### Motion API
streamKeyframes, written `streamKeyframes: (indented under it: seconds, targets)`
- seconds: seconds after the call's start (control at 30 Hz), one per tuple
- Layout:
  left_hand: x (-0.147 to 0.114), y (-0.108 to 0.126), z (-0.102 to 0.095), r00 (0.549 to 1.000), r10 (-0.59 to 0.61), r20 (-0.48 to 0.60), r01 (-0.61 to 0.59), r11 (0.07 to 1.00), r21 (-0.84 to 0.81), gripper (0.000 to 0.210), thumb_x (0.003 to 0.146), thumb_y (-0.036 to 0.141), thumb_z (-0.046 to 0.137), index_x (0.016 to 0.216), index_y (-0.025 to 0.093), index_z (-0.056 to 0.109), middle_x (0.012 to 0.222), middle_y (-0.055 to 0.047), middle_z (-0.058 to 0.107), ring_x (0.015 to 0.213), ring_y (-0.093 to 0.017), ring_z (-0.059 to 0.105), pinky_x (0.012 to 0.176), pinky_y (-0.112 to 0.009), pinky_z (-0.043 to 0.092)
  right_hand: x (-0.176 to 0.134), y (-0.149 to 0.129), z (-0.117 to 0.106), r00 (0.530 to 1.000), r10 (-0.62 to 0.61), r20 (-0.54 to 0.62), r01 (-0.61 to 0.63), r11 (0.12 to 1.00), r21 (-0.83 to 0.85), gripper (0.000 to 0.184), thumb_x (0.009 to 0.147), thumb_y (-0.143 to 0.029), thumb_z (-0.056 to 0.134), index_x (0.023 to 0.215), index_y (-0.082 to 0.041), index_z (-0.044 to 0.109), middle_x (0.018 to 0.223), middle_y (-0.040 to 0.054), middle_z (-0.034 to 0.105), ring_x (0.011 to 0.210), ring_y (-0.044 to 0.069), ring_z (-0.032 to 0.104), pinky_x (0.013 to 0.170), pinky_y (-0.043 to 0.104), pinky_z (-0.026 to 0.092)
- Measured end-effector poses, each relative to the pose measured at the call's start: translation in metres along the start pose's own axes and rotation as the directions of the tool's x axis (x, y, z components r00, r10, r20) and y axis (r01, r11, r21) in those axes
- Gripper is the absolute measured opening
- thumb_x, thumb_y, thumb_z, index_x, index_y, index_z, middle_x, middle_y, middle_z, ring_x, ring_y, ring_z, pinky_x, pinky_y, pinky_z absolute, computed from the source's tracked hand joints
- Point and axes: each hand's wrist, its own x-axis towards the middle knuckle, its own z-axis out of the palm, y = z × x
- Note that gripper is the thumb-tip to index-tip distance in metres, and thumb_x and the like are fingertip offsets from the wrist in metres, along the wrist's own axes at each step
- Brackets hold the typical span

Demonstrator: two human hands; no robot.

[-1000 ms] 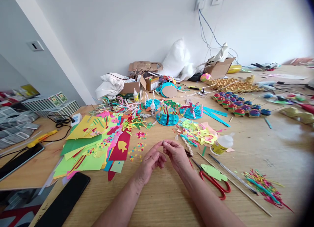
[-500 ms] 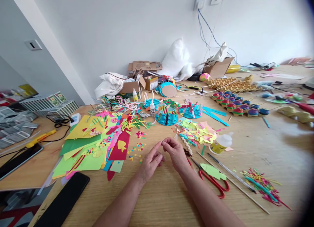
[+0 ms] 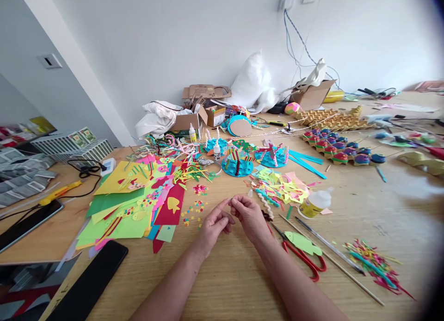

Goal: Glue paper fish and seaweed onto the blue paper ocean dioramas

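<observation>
While hands [image 3: 214,226] [image 3: 249,217] meet, grainy wood [image 3: 231,279] stretches beneath.

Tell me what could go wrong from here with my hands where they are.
Your left hand is near loose paper dots, so a sideways sweep might scatter them. The scissors lie just beside your right hand; swinging it outward could bump them. A green paper fish overlaps the scissors, so it might get bent or shifted too.

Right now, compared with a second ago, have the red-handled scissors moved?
No. The red-handled scissors show no shift in any direction, judged against the wooden stick lying beside them on the table.
</observation>
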Motion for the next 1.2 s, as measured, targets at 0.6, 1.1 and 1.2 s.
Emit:
streamKeyframes:
  seconds: [0.6,1.1,1.2]
  targets:
    - [0.001,-0.013,-0.002,0.988,0.152,-0.027,-0.109,0.808,0.579,0.054,0.079,0.010,0.037,0.131,0.019,0.030,0.071,0.000,0.052,0.065,-0.012,0.047,0.068,-0.025,0.040,0.002,0.000,-0.002,0.995,-0.077,-0.062,0.067,0.985,-0.157,0.017,0.057,-0.030,0.070,0.060,-0.015,0.061,0.048,-0.0041,0.053,0.044,0.006,0.043,0.044,0.020,0.033]
    - [0.000,-0.003,0.002,0.996,0.022,-0.089,0.008,0.944,0.330,0.055,0.076,0.016,0.041,0.131,0.018,0.032,0.065,0.001,0.050,0.055,-0.010,0.045,0.057,-0.025,0.039,0.000,0.003,-0.001,0.976,-0.219,-0.019,0.196,0.904,-0.380,0.016,0.067,-0.031,0.062,0.062,-0.017,0.055,0.053,-0.0032,0.050,0.049,0.009,0.045,0.048,0.022,0.035]
    - [-0.003,0.005,0.004,0.994,-0.106,-0.007,0.105,0.991,-0.087,0.060,0.077,0.021,0.044,0.133,0.019,0.025,0.068,0.001,0.052,0.049,-0.007,0.042,0.048,-0.020,0.034,-0.003,-0.003,0.002,0.992,-0.125,-0.001,0.123,0.975,-0.186,0.017,0.066,-0.032,0.064,0.064,-0.017,0.056,0.051,-0.0040,0.050,0.048,0.008,0.043,0.047,0.021,0.034]
